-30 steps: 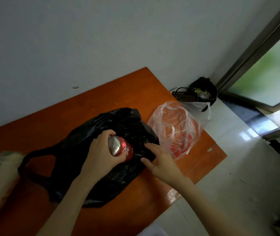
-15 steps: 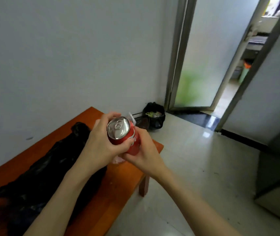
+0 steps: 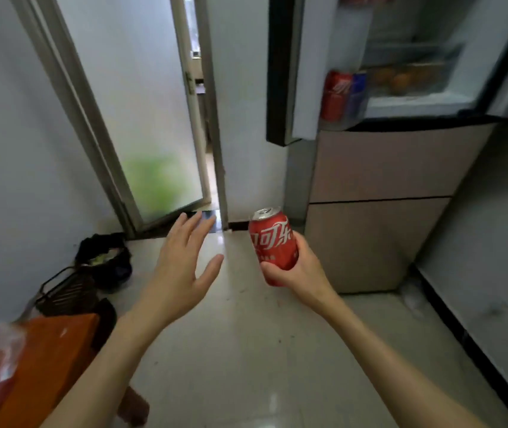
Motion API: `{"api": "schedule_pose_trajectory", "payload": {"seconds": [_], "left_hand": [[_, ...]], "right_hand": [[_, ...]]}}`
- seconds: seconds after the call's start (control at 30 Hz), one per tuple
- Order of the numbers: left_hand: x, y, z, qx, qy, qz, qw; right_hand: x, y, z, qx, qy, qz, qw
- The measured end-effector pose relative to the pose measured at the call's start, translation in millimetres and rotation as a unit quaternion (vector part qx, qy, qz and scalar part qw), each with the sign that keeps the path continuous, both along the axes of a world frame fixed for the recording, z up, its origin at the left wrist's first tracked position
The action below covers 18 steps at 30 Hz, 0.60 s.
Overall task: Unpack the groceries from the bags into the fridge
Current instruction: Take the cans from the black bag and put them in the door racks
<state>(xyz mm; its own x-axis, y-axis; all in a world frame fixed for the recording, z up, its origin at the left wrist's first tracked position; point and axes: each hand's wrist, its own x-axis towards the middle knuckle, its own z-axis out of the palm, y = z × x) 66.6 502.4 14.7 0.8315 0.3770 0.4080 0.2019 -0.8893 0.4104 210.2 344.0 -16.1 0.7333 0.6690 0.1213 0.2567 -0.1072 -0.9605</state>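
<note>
I have the can [image 3: 273, 242] in my right hand [image 3: 300, 271], fingers and thumb wrapped round its lower half, upright, held in the air below and left of the open fridge [image 3: 401, 97]. My left hand [image 3: 181, 273] is empty, fingers spread, left of the can and not touching it.

I judge the can a stiff thin-walled cylinder, likely full and fairly heavy for its size, smooth and possibly slippery, easy to dent if squeezed. A wrap round the middle is the safest hold, keeping the top up.

The red label carries white Chinese Coca-Cola script. In the fridge door shelf stand 2 cans [image 3: 342, 94], 1 red with white lettering, 1 blue; their writing is too blurred to read.
</note>
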Motion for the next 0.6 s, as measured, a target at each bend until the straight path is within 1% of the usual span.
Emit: {"api": "schedule_pose_trajectory", "payload": {"seconds": [0.1, 0.2, 0.3, 0.43, 0.6], "left_hand": [[78.6, -36.4, -0.9, 0.056, -0.007, -0.088, 0.994], [152.9, -75.4, -0.6, 0.075, -0.006, -0.149, 0.986], [226.7, -100.2, -0.5, 0.088, -0.007, -0.196, 0.977], [327.4, -118.8, 13.4, 0.114, -0.027, -0.23, 0.966], [443.1, -147.4, 53.9, 0.168, -0.048, -0.231, 0.957]], "right_hand": [[62.6, -59.5, 10.9, 0.007, -0.022, -0.11, 0.994], [117.8, -111.9, 19.8, 0.026, -0.016, -0.2, 0.979], [179.3, -150.6, 31.1, 0.053, -0.029, -0.264, 0.962], [266.7, -184.2, 61.0, 0.066, -0.084, -0.317, 0.942], [354.2, -221.9, 101.7, 0.046, -0.155, -0.37, 0.915]]}}
